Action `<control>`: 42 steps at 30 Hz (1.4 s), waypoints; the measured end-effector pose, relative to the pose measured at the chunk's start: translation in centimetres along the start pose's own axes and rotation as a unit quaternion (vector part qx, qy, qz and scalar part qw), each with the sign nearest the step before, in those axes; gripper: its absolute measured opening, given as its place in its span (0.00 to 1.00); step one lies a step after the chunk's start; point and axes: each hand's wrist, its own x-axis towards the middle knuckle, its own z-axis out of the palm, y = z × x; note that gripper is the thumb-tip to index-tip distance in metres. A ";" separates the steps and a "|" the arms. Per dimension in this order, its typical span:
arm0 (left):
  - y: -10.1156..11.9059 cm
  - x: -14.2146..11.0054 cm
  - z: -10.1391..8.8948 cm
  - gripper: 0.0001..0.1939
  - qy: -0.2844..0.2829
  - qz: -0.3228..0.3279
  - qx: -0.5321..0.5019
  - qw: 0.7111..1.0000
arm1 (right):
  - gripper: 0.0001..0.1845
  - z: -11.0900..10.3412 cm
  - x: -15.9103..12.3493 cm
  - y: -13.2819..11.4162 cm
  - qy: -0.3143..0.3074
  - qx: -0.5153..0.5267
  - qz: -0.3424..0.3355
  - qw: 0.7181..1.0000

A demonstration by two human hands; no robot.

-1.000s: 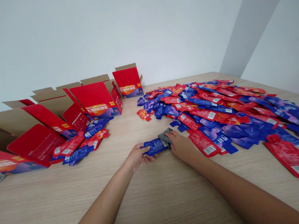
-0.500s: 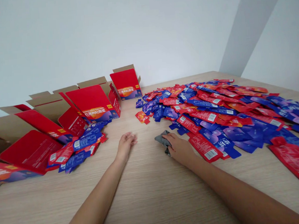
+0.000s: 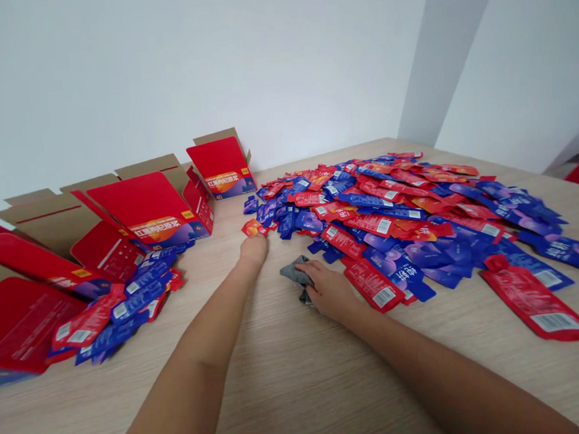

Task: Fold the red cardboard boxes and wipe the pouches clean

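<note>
My left hand is stretched forward over the wooden table, its fingers bent down onto a small red sachet at the near-left edge of the big heap of red and blue sachets. My right hand rests on the table beside that heap, closed on a crumpled grey cloth. A red sachet lies just right of this hand.
Open red cardboard boxes with brown flaps stand along the left and back. A smaller pile of sachets lies in front of them. One long red sachet lies apart at the right. A white wall stands behind.
The blue sachet my hands held a second ago has left them. My left hand swung left, then reached forward to the small red sachet. My right hand stayed with the cloth.
</note>
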 end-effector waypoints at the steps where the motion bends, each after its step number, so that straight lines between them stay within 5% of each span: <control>1: -0.1 -0.2 -0.2 0.18 -0.006 0.005 0.006 1.000 | 0.27 0.0 0.0 0.0 0.001 0.004 0.002 1.000; 5: -0.8 -2.6 -1.2 0.16 -0.012 0.035 0.012 0.999 | 0.27 0.3 0.0 0.4 0.010 0.033 0.007 0.999; 9: -1.3 -7.7 -1.5 0.16 -0.001 0.079 -0.006 0.997 | 0.26 0.9 0.3 1.0 0.055 0.099 0.010 0.993; 12: -1.2 -12.2 -1.2 0.18 0.014 0.077 -0.201 0.976 | 0.23 1.1 0.4 1.1 0.118 0.160 0.024 0.980; 14: -0.9 -14.8 -1.0 0.18 0.026 0.018 -0.467 0.884 | 0.23 0.9 0.1 0.9 0.163 0.182 0.011 0.970; 17: -0.3 -17.8 -1.1 0.14 0.008 -0.086 -0.728 0.680 | 0.26 0.4 -0.7 0.0 0.188 0.176 -0.052 0.965; 18: -0.1 -18.4 -1.2 0.12 -0.015 -0.108 -0.761 0.640 | 0.27 0.3 -1.1 -0.4 0.176 0.164 -0.072 0.968; 20: 0.3 -19.0 -1.4 0.10 -0.080 -0.133 -0.782 0.604 | 0.29 0.1 -1.8 -1.4 0.126 0.126 -0.096 0.979; 24: 0.7 -18.9 -0.8 0.11 -0.162 -0.153 -0.756 0.616 | 0.32 0.6 -3.0 -3.7 0.005 0.048 -0.104 0.993; 30: 0.8 -18.7 0.5 0.11 -0.083 -0.155 -0.751 0.637 | 0.33 1.9 -3.0 -5.3 -0.085 -0.054 -0.081 0.992; 36: 0.5 -18.7 -0.2 0.17 -0.125 -0.151 -0.749 0.633 | 0.30 0.9 -0.8 -2.0 -0.056 -0.145 0.025 0.988; 42: -2.0 -17.8 -1.5 0.18 -0.069 -0.138 -0.713 0.684 | 0.28 -0.3 0.0 1.0 0.012 -0.102 0.070 0.992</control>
